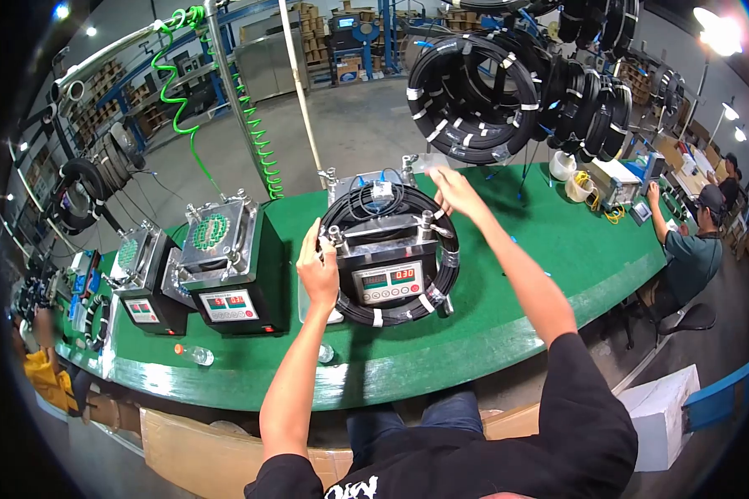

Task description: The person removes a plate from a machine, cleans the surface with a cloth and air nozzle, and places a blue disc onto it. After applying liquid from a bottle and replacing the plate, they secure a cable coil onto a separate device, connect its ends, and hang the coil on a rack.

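Observation:
A black cable coil (383, 316), bound with white and clear tape, loops around the front of a black polishing-type machine (387, 283) with a red display reading 0.30. My left hand (318, 270) is closed at the coil's left side, beside the machine's left clamp post; what its fingers grip is partly hidden. Beyond the machine's right rear, my right hand (458, 195) has its fingers drawn together near a translucent piece (430, 162) and a rear clamp post. Whether it pinches either one is unclear. Blue-tipped cable ends (381, 190) lie over the machine's top.
To the left stand two similar machines (229, 274) with green-studded top plates. Small bottles (195, 355) lie near the front edge of the green table (508, 316). Large cable coils (474, 100) hang at the back right. A co-worker (695, 249) sits at the right end.

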`<state>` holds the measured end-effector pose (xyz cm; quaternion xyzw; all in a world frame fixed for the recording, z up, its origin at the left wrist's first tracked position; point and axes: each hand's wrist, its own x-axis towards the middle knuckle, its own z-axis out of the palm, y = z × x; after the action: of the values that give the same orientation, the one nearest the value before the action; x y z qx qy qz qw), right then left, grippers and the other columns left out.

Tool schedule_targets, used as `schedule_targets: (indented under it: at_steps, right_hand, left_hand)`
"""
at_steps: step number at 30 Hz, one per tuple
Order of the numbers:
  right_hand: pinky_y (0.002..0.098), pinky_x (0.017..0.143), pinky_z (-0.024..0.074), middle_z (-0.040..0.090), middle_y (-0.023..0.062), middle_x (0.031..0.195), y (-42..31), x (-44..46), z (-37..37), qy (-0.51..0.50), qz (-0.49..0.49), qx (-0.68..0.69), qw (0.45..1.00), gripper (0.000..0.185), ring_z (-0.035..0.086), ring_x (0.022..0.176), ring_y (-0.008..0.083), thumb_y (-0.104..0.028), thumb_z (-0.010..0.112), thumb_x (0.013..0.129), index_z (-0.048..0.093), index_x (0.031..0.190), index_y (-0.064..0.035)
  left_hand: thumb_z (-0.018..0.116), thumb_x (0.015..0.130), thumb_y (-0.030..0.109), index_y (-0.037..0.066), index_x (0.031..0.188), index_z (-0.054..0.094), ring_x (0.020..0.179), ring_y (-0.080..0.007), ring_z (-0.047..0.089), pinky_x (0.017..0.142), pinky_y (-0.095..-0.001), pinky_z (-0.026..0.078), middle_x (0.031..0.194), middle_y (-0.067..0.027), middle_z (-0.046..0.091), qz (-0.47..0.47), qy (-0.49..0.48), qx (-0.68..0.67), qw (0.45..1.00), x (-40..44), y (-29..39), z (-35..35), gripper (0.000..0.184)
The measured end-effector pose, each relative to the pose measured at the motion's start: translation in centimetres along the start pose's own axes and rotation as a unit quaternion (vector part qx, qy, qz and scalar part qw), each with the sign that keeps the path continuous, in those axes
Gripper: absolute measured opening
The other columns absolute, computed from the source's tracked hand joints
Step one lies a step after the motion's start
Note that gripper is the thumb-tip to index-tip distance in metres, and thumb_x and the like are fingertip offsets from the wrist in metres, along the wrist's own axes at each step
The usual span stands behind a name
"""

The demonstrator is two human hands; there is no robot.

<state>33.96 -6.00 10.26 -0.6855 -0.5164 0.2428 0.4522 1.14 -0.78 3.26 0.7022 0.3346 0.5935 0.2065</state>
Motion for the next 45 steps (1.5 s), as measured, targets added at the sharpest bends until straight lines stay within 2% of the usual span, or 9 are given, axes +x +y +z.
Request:
schedule_targets:
  at_steps: [6, 11, 14, 16, 22, 23, 32, 35, 45]
  right_hand:
    - [0.0377, 0.043, 0.0544, 0.063, 0.0112, 0.073, 3.4, 10.8, 1.9, -0.024, -0.022, -0.112, 0.993, 0.047, 0.072, 0.061, 0.0214, -0.035, 0.043, 0.110, 0.045, 0.152, -0.0160]
    - [0.0590, 0.085, 0.0513, 0.071, 0.0282, 0.102, 1.8, 13.0, 2.9, 0.080, -0.027, -0.255, 0.963, 0.053, 0.066, 0.105, 0.0490, -0.049, 0.053, 0.104, 0.069, 0.093, 0.0006]
    - [0.0528, 0.084, 0.0542, 0.075, 0.0192, 0.102, 6.9, 19.8, 2.7, 0.001, 0.007, -0.271, 0.962, 0.050, 0.073, 0.096, 0.0399, -0.053, 0.064, 0.097, 0.074, 0.094, -0.0040]
    - [0.0338, 0.046, 0.0375, 0.057, 0.0021, 0.063, 7.0, 20.0, 1.7, -0.109, 0.005, -0.109, 0.988, 0.024, 0.053, 0.058, 0.0102, -0.027, 0.066, 0.098, 0.068, 0.097, -0.0032]
    - [0.0231, 0.052, 0.0384, 0.055, 0.0013, 0.086, 6.1, 13.5, 2.5, -0.034, 0.046, 0.386, 0.921, 0.038, 0.050, 0.066, 0.0068, -0.020, 0.065, 0.098, 0.047, 0.130, -0.0115]
    - [0.0225, 0.056, 0.0406, 0.053, 0.0004, 0.084, 5.4, 12.4, 2.8, -0.009, 0.038, 0.413, 0.910, 0.035, 0.049, 0.068, 0.0066, -0.022, 0.066, 0.098, 0.050, 0.127, -0.0114]
    - [0.0355, 0.066, 0.0536, 0.060, 0.0046, 0.086, 4.0, 14.4, 1.9, -0.013, 0.106, 0.333, 0.937, 0.026, 0.062, 0.076, 0.0156, -0.007, 0.054, 0.096, 0.056, 0.122, -0.0104]
    - [0.0438, 0.082, 0.0566, 0.070, 0.0158, 0.099, -0.7, 13.3, 2.5, 0.032, 0.152, -0.048, 0.987, 0.033, 0.071, 0.093, 0.0286, -0.023, 0.063, 0.088, 0.061, 0.117, -0.0059]
    - [0.0494, 0.097, 0.0534, 0.071, 0.0228, 0.123, 1.0, 18.8, 7.2, -0.129, -0.071, -0.233, 0.961, 0.053, 0.069, 0.113, 0.0383, -0.006, 0.058, 0.085, 0.058, 0.138, -0.0079]
  left_hand:
    - [0.055, 0.099, 0.015, -0.002, 0.137, 0.060, 0.120, -0.0411, 0.064, 0.104, -0.0431, 0.049, 0.131, -0.0245, 0.066, -0.007, -0.003, 0.009, 1.000, -0.2, -0.2, 0.0, 0.043]
    - [0.057, 0.100, 0.018, -0.002, 0.137, 0.060, 0.118, -0.0419, 0.064, 0.103, -0.0442, 0.049, 0.131, -0.0252, 0.065, 0.005, 0.003, 0.014, 1.000, -0.3, -0.5, 0.0, 0.043]
    - [0.057, 0.099, 0.016, -0.003, 0.136, 0.061, 0.118, -0.0422, 0.065, 0.103, -0.0444, 0.050, 0.130, -0.0250, 0.066, 0.009, 0.005, 0.024, 1.000, -0.2, 0.0, -0.1, 0.042]
    - [0.058, 0.098, 0.017, -0.003, 0.136, 0.061, 0.118, -0.0423, 0.065, 0.103, -0.0446, 0.050, 0.130, -0.0245, 0.066, 0.006, 0.007, 0.026, 1.000, -0.2, -0.3, 0.1, 0.042]
    - [0.059, 0.100, 0.019, -0.004, 0.135, 0.062, 0.119, -0.0402, 0.065, 0.103, -0.0435, 0.050, 0.129, -0.0246, 0.066, -0.040, -0.002, -0.004, 0.999, -0.5, -0.8, 0.2, 0.042]
    - [0.054, 0.100, 0.011, -0.007, 0.135, 0.061, 0.096, -0.0227, 0.069, 0.086, -0.0350, 0.055, 0.121, -0.0206, 0.071, -0.003, 0.008, 0.024, 1.000, -0.6, -1.4, 0.3, 0.040]
    - [0.056, 0.100, 0.015, -0.005, 0.135, 0.062, 0.114, -0.0331, 0.068, 0.099, -0.0400, 0.052, 0.127, -0.0227, 0.069, 0.002, 0.018, 0.021, 1.000, -0.4, -0.2, 0.2, 0.041]
    - [0.058, 0.101, 0.017, -0.002, 0.135, 0.062, 0.116, -0.0397, 0.067, 0.100, -0.0430, 0.051, 0.128, -0.0245, 0.067, -0.008, 0.015, 0.008, 1.000, -0.5, -0.3, 0.2, 0.040]
    - [0.058, 0.099, 0.015, -0.002, 0.135, 0.063, 0.118, -0.0409, 0.065, 0.103, -0.0442, 0.050, 0.129, -0.0247, 0.066, -0.026, 0.014, 0.000, 1.000, -0.6, -0.6, 0.2, 0.040]
